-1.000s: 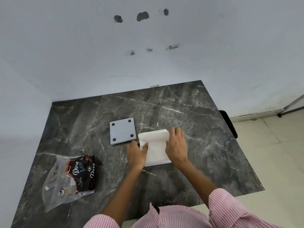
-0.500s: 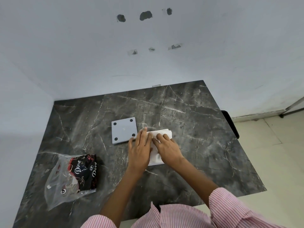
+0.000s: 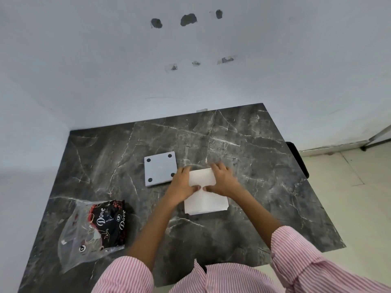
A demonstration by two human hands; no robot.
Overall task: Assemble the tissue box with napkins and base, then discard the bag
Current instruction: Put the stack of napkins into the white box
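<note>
Nearest me, on the dark marble-patterned tabletop (image 3: 211,233), the crumpled clear plastic bag with dark printed panel (image 3: 96,228) lies at my left, well apart from the work. Ahead, the white square stack of paper napkins (image 3: 206,203) rests flat. My left hand (image 3: 183,185) and right hand (image 3: 223,179) press on its far half, fingers spread and flat, thumbs nearly meeting at the middle; neither hand is closed on anything. To square the stack well, I should keep even downward pressure and align all edges before lifting. Just beyond, touching my left hand, the grey square plastic base with four black dots (image 3: 160,169) lies flat. No box body is visible.
</note>
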